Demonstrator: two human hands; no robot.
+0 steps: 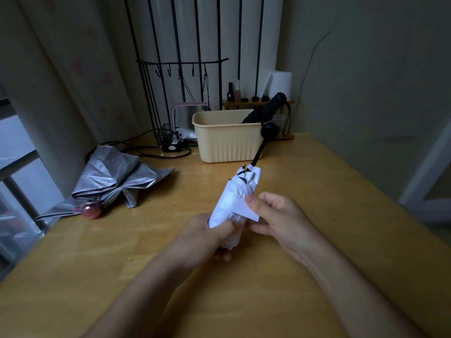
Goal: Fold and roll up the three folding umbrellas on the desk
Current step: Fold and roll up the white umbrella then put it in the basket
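Three umbrellas are in view, one of each colour. The white umbrella [233, 201] is in the middle of the frame, held above the tabletop [329, 215], its cloth gathered into a roll and its black round handle [269, 131] pointing away toward the upper right. Two hands hold it. The left hand [207, 231] is curled round the near end of the roll. The right hand [278, 215] pinches a white flap [246, 209] of the cloth between thumb and fingers, just beside the roll.

The silver umbrella [117, 176] lies loose and crumpled on the tabletop at middle left, well apart from the hands, with one pink handle [90, 211] at its near end. The black umbrella [267, 109] is rolled and stands tilted in one beige tub [227, 142] at upper centre; the white umbrella's handle overlaps the tub's right corner in the picture.

Behind the tub are a pink-framed mirror [186, 114], a black wire rack [180, 67] with hooks, and a small wooden shelf [246, 102] carrying a few small bottles. Black cables [146, 153] trail across the tabletop left of the tub.
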